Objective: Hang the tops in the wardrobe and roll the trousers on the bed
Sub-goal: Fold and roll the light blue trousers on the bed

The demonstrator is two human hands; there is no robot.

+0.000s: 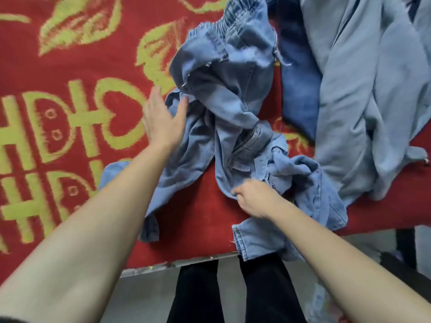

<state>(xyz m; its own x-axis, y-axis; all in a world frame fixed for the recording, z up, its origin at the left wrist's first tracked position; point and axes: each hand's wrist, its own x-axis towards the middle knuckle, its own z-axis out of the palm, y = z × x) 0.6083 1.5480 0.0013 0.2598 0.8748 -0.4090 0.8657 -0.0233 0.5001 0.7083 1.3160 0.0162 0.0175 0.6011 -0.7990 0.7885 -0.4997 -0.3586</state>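
A bed (70, 148) covered in a red blanket with a yellow-green pattern fills the view, and its near edge runs just above the person's dark-clad legs (233, 287). The trousers (224, 108), pale blue denim, lie crumpled and twisted in the middle of the bed, with one hem drooping over the near edge. The left hand (161, 120) is spread flat with straight fingers at the heap's left side; blur hides whether it actually touches. The right hand (254, 199) has its fingers curled and pinches a fold low in the heap.

The denim looks soft, floppy and fairly heavy, so it should drape rather than hold a shape. The gathered waistband (242, 22) at the far end seems the best place to hold for shaking it flat. The twist makes the legs hard to tell apart. To the right lie a grey-blue garment (363, 89) and a darker blue piece (298, 89), both cut off by the frame, so what kind they are is unclear.
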